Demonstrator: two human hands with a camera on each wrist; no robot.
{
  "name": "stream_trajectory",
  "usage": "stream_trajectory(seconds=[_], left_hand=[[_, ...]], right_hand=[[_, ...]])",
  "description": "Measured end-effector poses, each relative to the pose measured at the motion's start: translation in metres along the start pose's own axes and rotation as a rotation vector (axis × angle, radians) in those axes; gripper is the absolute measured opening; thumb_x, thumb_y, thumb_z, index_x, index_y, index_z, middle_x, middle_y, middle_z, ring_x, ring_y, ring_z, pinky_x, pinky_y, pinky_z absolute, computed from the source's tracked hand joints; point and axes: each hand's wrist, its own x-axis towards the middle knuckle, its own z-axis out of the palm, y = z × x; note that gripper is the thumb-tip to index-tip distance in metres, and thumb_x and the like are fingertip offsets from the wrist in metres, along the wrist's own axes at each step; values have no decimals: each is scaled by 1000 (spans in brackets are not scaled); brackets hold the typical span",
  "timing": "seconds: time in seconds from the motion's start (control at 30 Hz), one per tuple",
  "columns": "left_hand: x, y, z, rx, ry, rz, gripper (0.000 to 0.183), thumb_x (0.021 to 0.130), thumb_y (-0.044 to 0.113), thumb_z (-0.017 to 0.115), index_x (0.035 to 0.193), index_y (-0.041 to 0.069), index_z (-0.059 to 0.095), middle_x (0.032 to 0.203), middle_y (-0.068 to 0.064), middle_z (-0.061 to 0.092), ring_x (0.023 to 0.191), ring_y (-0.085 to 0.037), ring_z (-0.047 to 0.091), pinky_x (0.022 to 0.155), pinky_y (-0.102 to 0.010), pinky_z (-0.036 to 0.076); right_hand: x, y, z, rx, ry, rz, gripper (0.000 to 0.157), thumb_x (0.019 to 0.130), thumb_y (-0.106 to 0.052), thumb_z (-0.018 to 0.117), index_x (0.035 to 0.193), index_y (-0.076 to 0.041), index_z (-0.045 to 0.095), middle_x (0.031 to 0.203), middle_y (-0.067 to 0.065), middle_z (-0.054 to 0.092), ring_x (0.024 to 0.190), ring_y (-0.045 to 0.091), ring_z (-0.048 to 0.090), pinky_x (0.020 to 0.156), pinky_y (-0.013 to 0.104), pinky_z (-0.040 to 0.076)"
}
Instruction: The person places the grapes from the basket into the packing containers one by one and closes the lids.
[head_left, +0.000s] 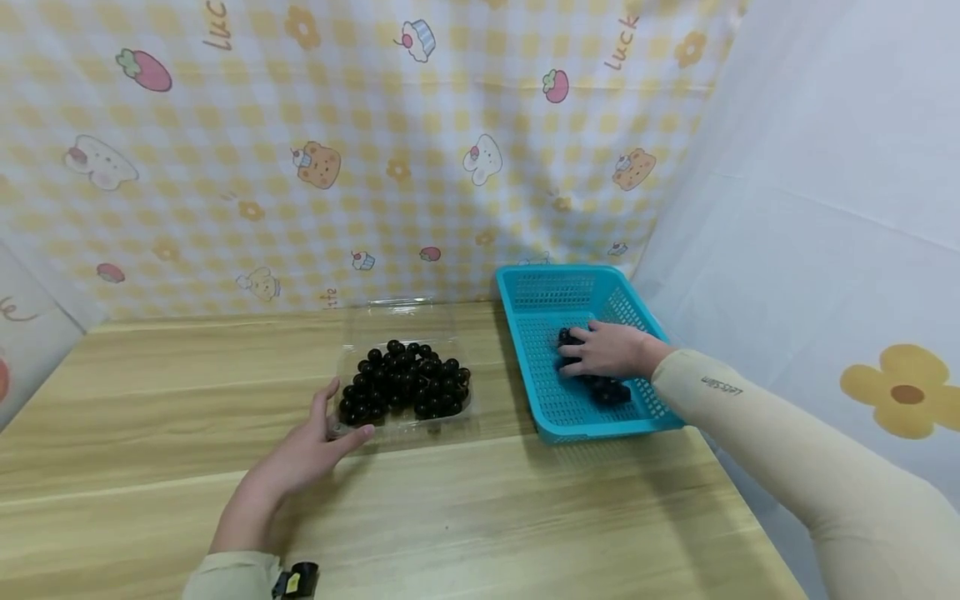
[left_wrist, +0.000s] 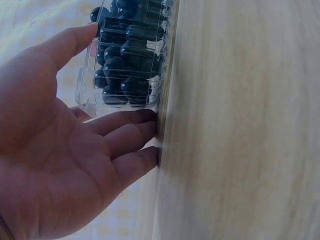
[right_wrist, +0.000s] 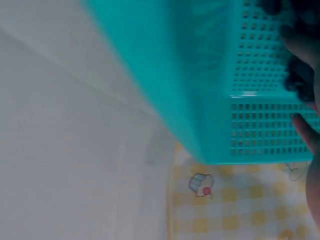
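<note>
1. Beyond the left hand (head_left: 303, 454) and the right hand (head_left: 611, 350), we see a yellow checked cloth (head_left: 420, 108) printed with bears, strawberries and cupcakes; to the right of the right hand hangs a white sheet (head_left: 817, 150).
2. Beneath both hands, we note the wood-grained table (head_left: 487, 517).
3. Around the right hand, we find the walls of a blue perforated basket (head_left: 558, 292); the sleeve (head_left: 750, 425) passes over its right rim.
4. Between the left hand and the fruit in front of it, we observe the thin wall of a clear box (head_left: 405, 433), its lid (head_left: 401, 321) raised on the far side.
5. We describe the grapes (head_left: 408, 379) in the box as round, glossy, near-black and heaped; the basket bunch (head_left: 611, 393) is equally dark, partly covered and blurred.
6. We locate the boxed grapes just right of the left hand, whose thumb and fingers stand apart at the box's near corner.
7. We locate the basket bunch directly under the right hand. Its fingers are spread; we cannot tell how firmly they touch.
</note>
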Motion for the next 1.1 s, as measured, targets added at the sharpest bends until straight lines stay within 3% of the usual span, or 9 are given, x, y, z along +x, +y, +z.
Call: stream_trajectory(seconds=[0.2,0.3,0.4,0.53,0.73,1.0,1.1], left_hand=[[-1,2,1,-11,-3,0,114,104,59,60,168,10,-20,159,-47,32,141,-67,45,117,-77,37],[-1,2,2,-26,-13,1,114,104,59,61,168,10,-20,160,-46,29,143,-67,42,118,-77,34],[-1,3,2,-37,-17,6,114,104,58,60,168,10,-20,161,-46,27,145,-66,39,119,-77,33],[-1,2,-1,-39,-12,9,114,104,59,60,168,11,-21,161,-47,26,144,-66,40,119,-77,34],[-1,4,-1,-27,-6,9,114,104,60,61,169,12,-20,160,-47,29,142,-66,43,118,-76,37],[-1,1,-1,-16,-6,0,114,104,59,60,168,12,-21,160,-46,29,139,-65,48,116,-75,39],[-1,1,-1,-17,-8,2,114,104,59,60,168,12,-21,160,-46,30,138,-65,50,116,-75,40]], right_hand=[[7,-3,-10,146,-70,52,67,85,-52,88,143,-35,59,135,2,67,99,23,69,76,38,63],[10,-7,-10,261,-120,52,62,85,-50,88,139,-31,63,123,4,70,76,16,65,69,34,63],[12,-9,-11,391,-165,101,59,85,-41,90,137,-26,67,108,3,73,69,12,59,69,33,62],[11,-2,-21,571,-212,231,57,85,-34,89,137,-21,70,100,2,76,74,12,61,72,35,61],[-1,17,-51,782,-241,395,69,91,-41,84,150,-12,62,126,10,77,97,21,75,89,45,64],[-13,45,-99,858,-141,462,69,94,-45,76,151,-9,60,144,16,69,120,34,71,102,54,59],[-15,53,-118,892,-105,456,70,96,-44,74,152,-6,58,147,18,66,117,33,71,105,55,57]])
